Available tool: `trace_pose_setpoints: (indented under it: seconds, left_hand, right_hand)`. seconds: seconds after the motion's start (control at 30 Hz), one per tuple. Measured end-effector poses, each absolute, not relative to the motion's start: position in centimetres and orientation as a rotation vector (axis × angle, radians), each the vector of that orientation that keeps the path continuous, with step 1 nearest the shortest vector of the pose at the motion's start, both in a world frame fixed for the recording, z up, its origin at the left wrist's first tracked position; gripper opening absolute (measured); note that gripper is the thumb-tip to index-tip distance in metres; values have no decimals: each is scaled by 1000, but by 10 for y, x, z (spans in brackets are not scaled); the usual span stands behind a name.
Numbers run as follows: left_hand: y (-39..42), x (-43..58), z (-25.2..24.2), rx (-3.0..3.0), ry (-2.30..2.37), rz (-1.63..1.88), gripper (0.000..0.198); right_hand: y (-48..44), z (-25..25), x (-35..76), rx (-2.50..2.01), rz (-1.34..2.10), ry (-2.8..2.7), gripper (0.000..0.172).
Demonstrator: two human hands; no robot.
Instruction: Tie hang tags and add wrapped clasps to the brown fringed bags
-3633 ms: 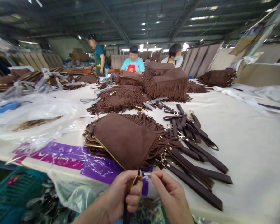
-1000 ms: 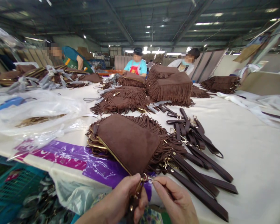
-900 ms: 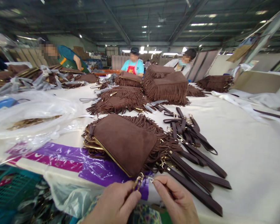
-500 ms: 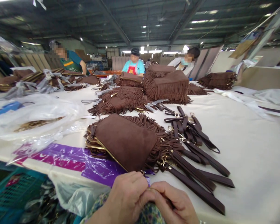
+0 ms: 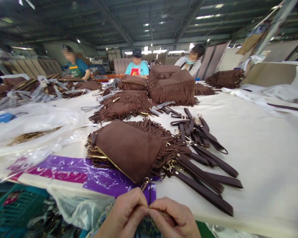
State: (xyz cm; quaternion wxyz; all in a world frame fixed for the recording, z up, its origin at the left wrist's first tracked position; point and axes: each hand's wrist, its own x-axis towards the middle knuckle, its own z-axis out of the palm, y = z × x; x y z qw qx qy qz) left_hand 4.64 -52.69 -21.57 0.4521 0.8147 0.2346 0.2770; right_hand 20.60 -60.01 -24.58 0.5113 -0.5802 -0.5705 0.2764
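My left hand (image 5: 125, 215) and my right hand (image 5: 172, 216) meet at the bottom edge, fingertips pinched together on something small I cannot make out. A gold clasp (image 5: 145, 183) with a thin dark cord hangs just above them, at the corner of the top brown suede fringed pouch (image 5: 127, 148). That pouch lies on a stack of similar pouches. Dark brown wrist straps (image 5: 201, 172) with gold clips lie to the right of the stack.
The cream table (image 5: 263, 148) carries more fringed pouch piles (image 5: 173, 86), loose straps (image 5: 191, 127), clear plastic bags (image 5: 37, 125) and a purple bag (image 5: 72, 170). A teal crate (image 5: 15, 211) stands lower left. Three other people work at the far side.
My hands, earlier apart and holding the gold clasp up, have come together in a pinch lower down. The clasp now hangs at the pouch corner.
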Motion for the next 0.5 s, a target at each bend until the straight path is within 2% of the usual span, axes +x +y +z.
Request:
trace_pose_setpoints:
  seconds: [0.1, 0.2, 0.3, 0.33, 0.43, 0.5]
  left_hand:
    - [-523, 43, -221, 2150, 619, 757, 26]
    - [-521, 43, -227, 2388, 814, 863, 9]
    - [-521, 48, -235, 2586, 1021, 855, 32]
    - [-521, 51, -236, 2623, 1068, 836, 30]
    - [-521, 59, -237, 2623, 1171, 768, 8]
    - [-519, 61, -232, 2515, 1194, 726, 14]
  right_hand:
    - [-602, -246, 207, -1435, 712, -1369, 23]
    - [-602, -246, 207, -1499, 708, -1153, 28]
    - [-602, -244, 209, -1534, 731, -1010, 32]
    - [-602, -243, 209, -1542, 728, -996, 32]
    - [-601, -238, 210, -1559, 713, -971, 31]
    - [-600, -236, 210, -1566, 725, -929, 32]
